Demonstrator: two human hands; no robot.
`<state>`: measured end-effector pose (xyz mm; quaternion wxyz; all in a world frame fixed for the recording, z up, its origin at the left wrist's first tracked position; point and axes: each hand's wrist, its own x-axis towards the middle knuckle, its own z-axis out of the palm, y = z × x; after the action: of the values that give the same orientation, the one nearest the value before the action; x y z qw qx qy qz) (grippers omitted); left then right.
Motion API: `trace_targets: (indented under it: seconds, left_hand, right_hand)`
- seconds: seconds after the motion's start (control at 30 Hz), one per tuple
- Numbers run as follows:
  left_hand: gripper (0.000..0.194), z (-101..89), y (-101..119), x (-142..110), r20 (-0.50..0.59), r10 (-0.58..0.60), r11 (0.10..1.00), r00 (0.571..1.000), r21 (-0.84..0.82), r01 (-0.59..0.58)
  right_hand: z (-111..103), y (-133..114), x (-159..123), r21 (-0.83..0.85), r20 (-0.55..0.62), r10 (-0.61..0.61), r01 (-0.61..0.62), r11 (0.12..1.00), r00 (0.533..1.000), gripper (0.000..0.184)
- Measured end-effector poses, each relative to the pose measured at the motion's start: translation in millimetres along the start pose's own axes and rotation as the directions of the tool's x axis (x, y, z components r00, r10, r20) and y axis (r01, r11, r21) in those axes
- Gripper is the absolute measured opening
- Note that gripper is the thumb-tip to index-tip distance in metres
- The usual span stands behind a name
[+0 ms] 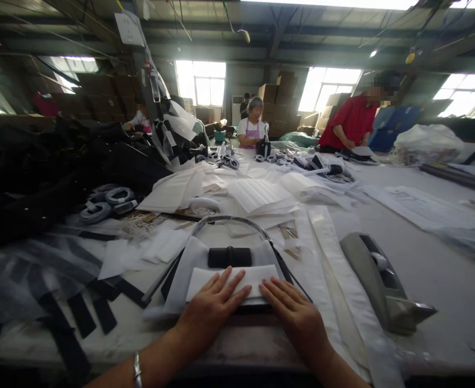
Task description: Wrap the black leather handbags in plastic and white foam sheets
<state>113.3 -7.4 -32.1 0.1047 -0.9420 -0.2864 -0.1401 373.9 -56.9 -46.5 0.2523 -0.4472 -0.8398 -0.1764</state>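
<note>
A black handbag [229, 257] lies at the near edge of the table, partly covered by white wrapping sheet, with its wrapped handle [231, 217] arched away from me. Across its lower part rests a folded piece of white foam sheet [205, 276]. My left hand [216, 297] lies flat on the left half of this piece, fingers stretched out. On the right, my right hand [291, 306] presses its extended fingers onto the same piece. Neither hand grips anything, and the palms hide the bag's front edge.
A grey tape dispenser [385, 283] stands at right, beside long white strips [334, 269]. Foam sheets [261, 195] are piled beyond the bag. Wrapped coiled straps [108, 202] and a heap of black bags [59, 172] lie left. Several people work farther back, one in red [348, 121].
</note>
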Motion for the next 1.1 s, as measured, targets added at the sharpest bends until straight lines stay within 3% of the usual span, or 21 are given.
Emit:
trace_targets:
  seconds: [0.2, 0.3, 0.63, 0.73, 0.8, 0.87, 0.9, 0.97, 1.0, 1.03, 1.07, 1.1]
  left_hand:
    - [0.038, -15.7, 29, 26, 0.137, -0.074, 0.997, 0.988, 0.036, 0.069]
    - [0.041, -16.4, 37, 38, 0.176, -0.103, 0.995, 0.979, 0.029, 0.1]
    - [0.053, 7.6, 35, 21, -0.076, -0.082, 0.99, 0.994, 0.112, 0.091]
    - [0.05, 8.4, 36, 20, -0.104, -0.103, 0.992, 0.989, 0.062, 0.109]
    - [0.048, 7.7, 36, 20, -0.101, -0.121, 0.992, 0.987, 0.011, 0.123]
    - [0.047, 6.7, 36, 21, -0.092, -0.135, 0.991, 0.987, -0.027, 0.133]
    - [0.047, 6.4, 36, 21, -0.088, -0.139, 0.99, 0.986, -0.038, 0.136]
    - [0.047, 5.9, 36, 21, -0.08, -0.149, 0.988, 0.986, -0.052, 0.145]
    - [0.048, 5.8, 36, 21, -0.078, -0.153, 0.987, 0.985, -0.059, 0.149]
    - [0.048, 5.6, 36, 21, -0.074, -0.157, 0.986, 0.985, -0.066, 0.152]
    - [0.048, 5.4, 36, 21, -0.071, -0.159, 0.985, 0.985, -0.072, 0.154]
    - [0.048, 5.1, 36, 21, -0.071, -0.159, 0.985, 0.985, -0.077, 0.153]
  right_hand:
    - [-5, -1, 2, 0.02, 0.003, 0.002, -0.002, 1.0, 1.0, 0.045]
    - [-5, -1, 2, 0.026, -0.003, 0.003, -0.003, 1.0, 1.0, 0.044]
    - [-8, -9, 7, 0.026, -0.064, 0.018, -0.017, 1.0, 0.998, 0.042]
    - [-18, -25, 3, 0.078, -0.126, 0.146, -0.137, 0.988, 0.981, 0.043]
    - [-26, -38, -8, 0.213, -0.194, 0.318, -0.277, 0.937, 0.928, 0.039]
    - [-32, -52, -20, 0.454, -0.093, 0.547, -0.453, 0.767, 0.832, 0.03]
    - [-35, -58, -25, 0.583, 0.06, 0.647, -0.553, 0.595, 0.76, 0.025]
    - [-38, -69, -29, 0.721, 0.449, 0.69, -0.686, 0.095, 0.568, 0.024]
    - [-39, -74, -28, 0.719, 0.595, 0.642, -0.677, -0.158, 0.483, 0.027]
    - [-39, -78, -25, 0.698, 0.685, 0.587, -0.62, -0.357, 0.432, 0.03]
    - [-39, -81, -20, 0.686, 0.721, 0.555, -0.54, -0.488, 0.415, 0.03]
    - [-38, -84, -15, 0.689, 0.725, 0.549, -0.462, -0.559, 0.417, 0.03]
